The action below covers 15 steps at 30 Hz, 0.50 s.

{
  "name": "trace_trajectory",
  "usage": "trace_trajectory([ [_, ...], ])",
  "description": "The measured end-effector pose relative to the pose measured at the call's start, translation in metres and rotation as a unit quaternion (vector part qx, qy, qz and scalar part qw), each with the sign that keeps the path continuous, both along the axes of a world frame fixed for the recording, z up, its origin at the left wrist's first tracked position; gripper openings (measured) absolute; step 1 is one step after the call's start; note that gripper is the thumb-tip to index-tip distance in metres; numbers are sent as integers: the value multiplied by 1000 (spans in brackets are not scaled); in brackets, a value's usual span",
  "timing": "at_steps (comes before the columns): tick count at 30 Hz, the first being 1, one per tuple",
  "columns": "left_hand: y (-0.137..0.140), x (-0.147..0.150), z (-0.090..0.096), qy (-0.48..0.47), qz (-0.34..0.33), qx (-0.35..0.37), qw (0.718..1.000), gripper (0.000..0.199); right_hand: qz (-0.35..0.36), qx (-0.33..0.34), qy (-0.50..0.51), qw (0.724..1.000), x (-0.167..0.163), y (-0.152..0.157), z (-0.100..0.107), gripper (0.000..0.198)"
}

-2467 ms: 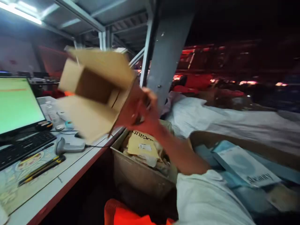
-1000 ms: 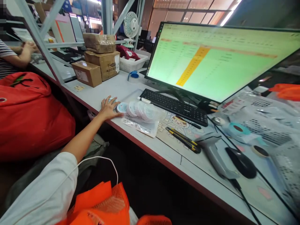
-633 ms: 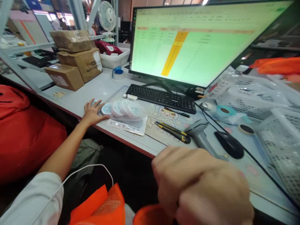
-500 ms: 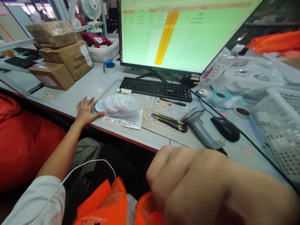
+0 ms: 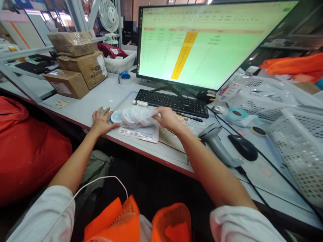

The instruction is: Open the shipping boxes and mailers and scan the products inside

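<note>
A row of overlapping round discs with pale blue and white faces [image 5: 128, 116] lies near the table's front edge, partly under clear plastic. My left hand [image 5: 103, 121] rests over the row's left end, its fingers spread and the thumb towards the discs. At the right end, my right hand [image 5: 164, 117] pinches the clear plastic wrap [image 5: 148, 116], which is blurred. Beneath the discs is a flat, clear-edged packet with printing [image 5: 143, 135]. Behind them lies a white marker [image 5: 140, 103].
A keyboard [image 5: 171, 102] and monitor [image 5: 202, 50] stand behind. On the right are a barcode scanner [image 5: 219, 144], mouse [image 5: 242, 147], tape roll [image 5: 237, 114] and white baskets [image 5: 300, 144]. Cardboard boxes [image 5: 83, 69] are stacked at the left.
My right hand has moved from close before the camera to the discs' right end and taken hold of the plastic. My left hand stays at the left end.
</note>
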<state>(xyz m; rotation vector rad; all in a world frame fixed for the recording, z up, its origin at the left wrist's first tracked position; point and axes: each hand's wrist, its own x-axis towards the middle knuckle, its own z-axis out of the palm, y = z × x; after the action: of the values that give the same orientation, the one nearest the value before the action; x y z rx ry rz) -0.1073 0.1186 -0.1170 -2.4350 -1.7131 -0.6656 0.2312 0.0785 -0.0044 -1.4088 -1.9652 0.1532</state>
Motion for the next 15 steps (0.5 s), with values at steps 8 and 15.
trace_trajectory([
  [8, 0, 0, 0, -12, -16, -18, 1000, 75, -93, 113, -11, 989, -16, 54, 51, 18],
  [15, -1, -1, -1, -29, -22, -12, 999, 74, -114, 151, -35, 981, -16, 46, 106, 31],
])
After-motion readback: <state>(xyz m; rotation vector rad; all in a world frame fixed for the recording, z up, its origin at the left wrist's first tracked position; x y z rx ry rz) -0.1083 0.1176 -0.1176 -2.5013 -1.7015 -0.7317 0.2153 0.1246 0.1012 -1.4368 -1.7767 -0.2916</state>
